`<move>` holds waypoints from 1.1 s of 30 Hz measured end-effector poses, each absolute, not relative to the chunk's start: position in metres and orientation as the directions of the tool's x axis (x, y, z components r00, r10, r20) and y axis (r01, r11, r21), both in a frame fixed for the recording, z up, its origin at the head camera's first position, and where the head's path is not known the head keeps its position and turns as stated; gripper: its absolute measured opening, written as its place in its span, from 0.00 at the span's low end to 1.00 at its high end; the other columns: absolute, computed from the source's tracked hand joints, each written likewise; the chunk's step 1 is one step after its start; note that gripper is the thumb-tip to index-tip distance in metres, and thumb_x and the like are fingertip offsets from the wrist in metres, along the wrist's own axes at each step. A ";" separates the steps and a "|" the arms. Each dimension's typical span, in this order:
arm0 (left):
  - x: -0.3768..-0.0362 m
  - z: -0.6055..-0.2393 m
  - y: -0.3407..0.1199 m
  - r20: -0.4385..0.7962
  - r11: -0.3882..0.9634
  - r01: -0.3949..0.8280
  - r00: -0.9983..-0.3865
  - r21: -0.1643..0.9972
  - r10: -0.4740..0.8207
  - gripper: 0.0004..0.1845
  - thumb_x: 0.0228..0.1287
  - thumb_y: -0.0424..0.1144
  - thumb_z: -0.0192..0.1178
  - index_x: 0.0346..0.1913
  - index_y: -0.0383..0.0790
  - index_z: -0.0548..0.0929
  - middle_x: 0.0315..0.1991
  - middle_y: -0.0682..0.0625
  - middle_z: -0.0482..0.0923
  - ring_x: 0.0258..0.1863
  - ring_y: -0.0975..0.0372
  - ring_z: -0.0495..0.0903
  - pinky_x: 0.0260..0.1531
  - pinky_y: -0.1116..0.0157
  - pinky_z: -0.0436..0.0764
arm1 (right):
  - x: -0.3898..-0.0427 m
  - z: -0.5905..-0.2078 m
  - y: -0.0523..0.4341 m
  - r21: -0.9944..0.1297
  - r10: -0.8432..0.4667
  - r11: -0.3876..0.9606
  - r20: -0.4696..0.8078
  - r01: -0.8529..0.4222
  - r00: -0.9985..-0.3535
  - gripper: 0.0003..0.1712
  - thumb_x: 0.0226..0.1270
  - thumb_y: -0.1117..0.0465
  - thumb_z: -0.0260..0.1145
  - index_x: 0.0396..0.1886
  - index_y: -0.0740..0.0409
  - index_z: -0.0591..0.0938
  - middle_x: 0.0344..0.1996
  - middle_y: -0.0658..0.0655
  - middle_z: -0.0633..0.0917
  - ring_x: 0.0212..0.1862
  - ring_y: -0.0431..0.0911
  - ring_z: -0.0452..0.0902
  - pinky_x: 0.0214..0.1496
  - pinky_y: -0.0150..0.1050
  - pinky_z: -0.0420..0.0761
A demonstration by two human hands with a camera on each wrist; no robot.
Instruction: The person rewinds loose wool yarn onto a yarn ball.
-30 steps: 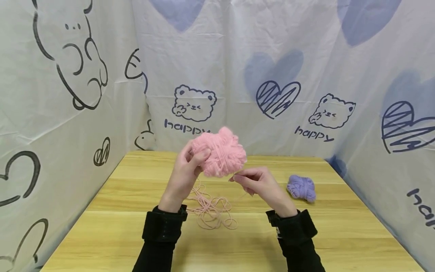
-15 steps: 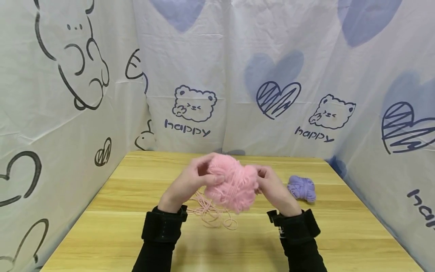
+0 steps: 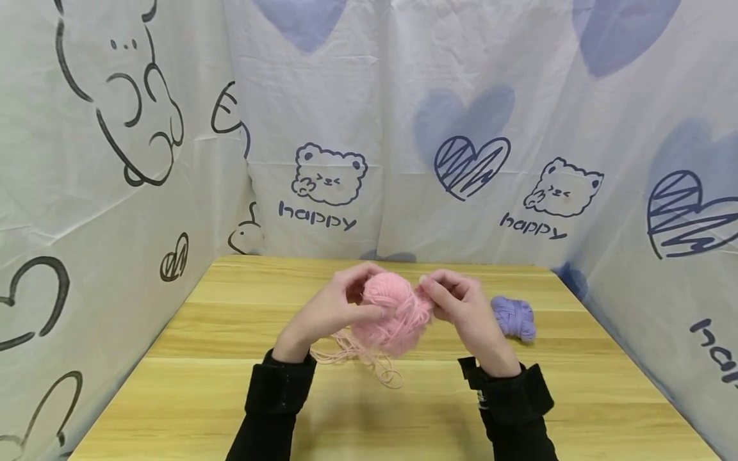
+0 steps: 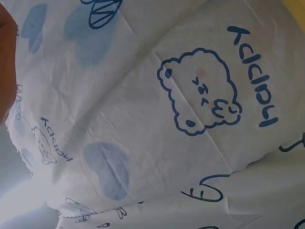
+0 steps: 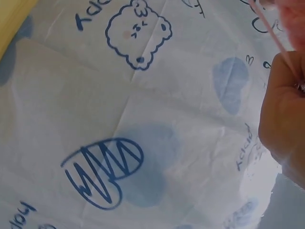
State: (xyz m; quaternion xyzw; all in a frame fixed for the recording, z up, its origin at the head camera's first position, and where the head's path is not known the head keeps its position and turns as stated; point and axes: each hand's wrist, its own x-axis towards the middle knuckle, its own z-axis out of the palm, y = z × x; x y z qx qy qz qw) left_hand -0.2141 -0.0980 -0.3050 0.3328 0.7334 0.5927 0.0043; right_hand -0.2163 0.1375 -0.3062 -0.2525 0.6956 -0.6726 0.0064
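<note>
A fluffy pink ball of yarn [image 3: 394,323] is held up over the middle of the table. My left hand [image 3: 330,312] grips it from the left, thumb across the near face and fingers behind, partly hidden. At the ball's right side my right hand [image 3: 469,314] pinches pink yarn between thumb and fingertips. The right wrist view shows a taut pink strand [image 5: 275,36] running to that hand. Loose pink yarn [image 3: 346,349] lies looped on the table below and behind the ball. Only an edge of the left hand appears in the left wrist view.
A purple skein of yarn [image 3: 514,318] lies on the wooden table [image 3: 230,397], just right of my right hand. White sheets with blue hearts and bear drawings [image 3: 328,176] hang behind and along both sides of the table.
The pink ball has come down and slightly right, and my left hand has turned it. My right hand, below the ball's right edge a second ago, is now up at its side.
</note>
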 end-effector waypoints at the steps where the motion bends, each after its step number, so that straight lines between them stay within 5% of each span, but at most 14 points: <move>1: -0.214 -0.305 -0.098 0.387 0.083 0.478 -0.790 0.874 0.476 0.21 0.53 0.32 0.68 0.52 0.41 0.77 0.44 0.45 0.78 0.40 0.57 0.78 0.41 0.64 0.82 | -0.215 -0.306 0.137 -0.928 -0.357 -0.025 0.355 -0.371 -0.864 0.07 0.71 0.59 0.59 0.39 0.55 0.82 0.26 0.46 0.79 0.25 0.36 0.71 0.27 0.27 0.76; 6: -0.217 -0.306 -0.098 0.375 0.122 0.452 -0.838 0.883 0.396 0.21 0.53 0.33 0.69 0.50 0.43 0.75 0.44 0.45 0.77 0.40 0.57 0.77 0.40 0.63 0.82 | -0.210 -0.304 0.137 -0.879 -0.339 0.023 0.441 -0.476 -0.831 0.07 0.71 0.61 0.59 0.42 0.57 0.82 0.19 0.47 0.69 0.20 0.42 0.59 0.19 0.36 0.60; 11: -0.219 -0.306 -0.096 0.391 0.138 0.437 -0.880 0.889 0.269 0.21 0.54 0.34 0.68 0.51 0.42 0.74 0.45 0.44 0.77 0.41 0.58 0.78 0.41 0.61 0.83 | -0.206 -0.302 0.135 -0.851 -0.353 0.060 0.471 -0.521 -0.809 0.10 0.70 0.63 0.60 0.46 0.62 0.81 0.19 0.47 0.71 0.20 0.41 0.62 0.17 0.37 0.62; 24: -0.221 -0.303 -0.102 0.444 -0.111 0.442 -0.896 0.890 -0.008 0.19 0.61 0.36 0.62 0.52 0.41 0.68 0.51 0.47 0.74 0.46 0.59 0.79 0.47 0.63 0.83 | -0.205 -0.305 0.128 -0.778 -0.513 0.020 0.532 -0.628 -0.674 0.09 0.69 0.70 0.59 0.44 0.67 0.82 0.19 0.52 0.69 0.18 0.42 0.61 0.16 0.38 0.63; 33: -0.219 -0.301 -0.107 0.450 -0.363 0.416 -0.893 0.834 0.012 0.16 0.67 0.34 0.53 0.55 0.46 0.68 0.44 0.53 0.76 0.38 0.65 0.77 0.41 0.71 0.80 | -0.211 -0.311 0.124 -0.827 -0.603 0.150 0.358 -0.542 -0.713 0.12 0.71 0.59 0.59 0.47 0.58 0.84 0.30 0.50 0.80 0.25 0.45 0.64 0.28 0.37 0.71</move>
